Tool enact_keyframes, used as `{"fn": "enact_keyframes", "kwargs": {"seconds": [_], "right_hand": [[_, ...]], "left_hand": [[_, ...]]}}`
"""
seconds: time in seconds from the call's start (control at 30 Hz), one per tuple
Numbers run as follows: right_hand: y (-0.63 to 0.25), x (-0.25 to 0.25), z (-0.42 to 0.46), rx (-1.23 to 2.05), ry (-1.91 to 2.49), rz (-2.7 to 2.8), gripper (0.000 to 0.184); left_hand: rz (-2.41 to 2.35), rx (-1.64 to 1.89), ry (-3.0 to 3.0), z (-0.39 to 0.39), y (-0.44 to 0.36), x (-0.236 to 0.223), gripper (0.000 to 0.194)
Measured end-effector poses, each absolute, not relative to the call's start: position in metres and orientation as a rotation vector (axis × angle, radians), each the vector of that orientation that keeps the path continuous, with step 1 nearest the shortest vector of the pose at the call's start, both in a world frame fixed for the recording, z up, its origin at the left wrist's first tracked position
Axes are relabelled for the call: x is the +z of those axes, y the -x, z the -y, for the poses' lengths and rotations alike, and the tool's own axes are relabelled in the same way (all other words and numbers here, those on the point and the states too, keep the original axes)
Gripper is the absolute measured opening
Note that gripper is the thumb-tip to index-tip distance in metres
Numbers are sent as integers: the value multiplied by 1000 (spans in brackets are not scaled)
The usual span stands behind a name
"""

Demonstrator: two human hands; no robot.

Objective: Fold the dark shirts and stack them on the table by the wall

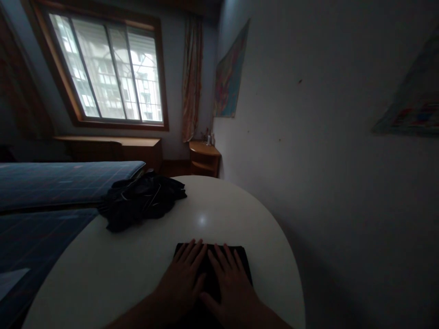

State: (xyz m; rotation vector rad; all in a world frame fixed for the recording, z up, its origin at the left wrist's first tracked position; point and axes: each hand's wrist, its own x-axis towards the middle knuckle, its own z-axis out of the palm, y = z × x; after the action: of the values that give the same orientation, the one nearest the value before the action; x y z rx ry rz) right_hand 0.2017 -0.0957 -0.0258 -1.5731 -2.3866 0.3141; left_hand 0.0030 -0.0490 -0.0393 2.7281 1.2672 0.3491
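Observation:
A flat black rectangle (210, 276), which looks like folded cloth, lies on the round white table (202, 233) close to me. My left hand (181, 276) rests flat on its left side, palm down with the fingers spread. On its right side lies my right hand (231, 281), also flat and open, fingers pointing away from me. Both thumbs angle inward toward each other. The near part of the black cloth is dark and partly covered by my hands. Farther off at the table's left edge sits a crumpled dark garment (144, 198) with thin light piping.
Left of the table is a bed-like surface with a blue checked cover (68, 180). A window (109, 68), a wooden desk (137, 141) and a small corner shelf (205, 148) stand at the back. The white wall (308, 183) runs along the right.

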Motion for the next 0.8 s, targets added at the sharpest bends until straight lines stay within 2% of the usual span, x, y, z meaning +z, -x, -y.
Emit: {"fn": "enact_keyframes", "kwargs": {"seconds": [0.2, 0.4, 0.53, 0.67, 0.8], "right_hand": [[-205, -36, 101, 153, 1557, 2411, 92], [-196, -60, 105, -359, 1242, 2519, 79], [-193, -86, 104, -577, 1219, 2477, 67], [-192, -94, 103, -608, 1275, 2450, 66], [-195, -85, 99, -393, 1346, 2528, 77]], "left_hand": [[-1311, 354, -2775, 54, 3, -49, 69], [-1284, 335, -2830, 50, 5, -52, 62], [-1284, 335, -2828, 49, 6, -54, 63], [-1283, 367, -2781, 48, 7, -53, 65], [-1262, 511, -2732, 42, 9, -52, 68]]}}
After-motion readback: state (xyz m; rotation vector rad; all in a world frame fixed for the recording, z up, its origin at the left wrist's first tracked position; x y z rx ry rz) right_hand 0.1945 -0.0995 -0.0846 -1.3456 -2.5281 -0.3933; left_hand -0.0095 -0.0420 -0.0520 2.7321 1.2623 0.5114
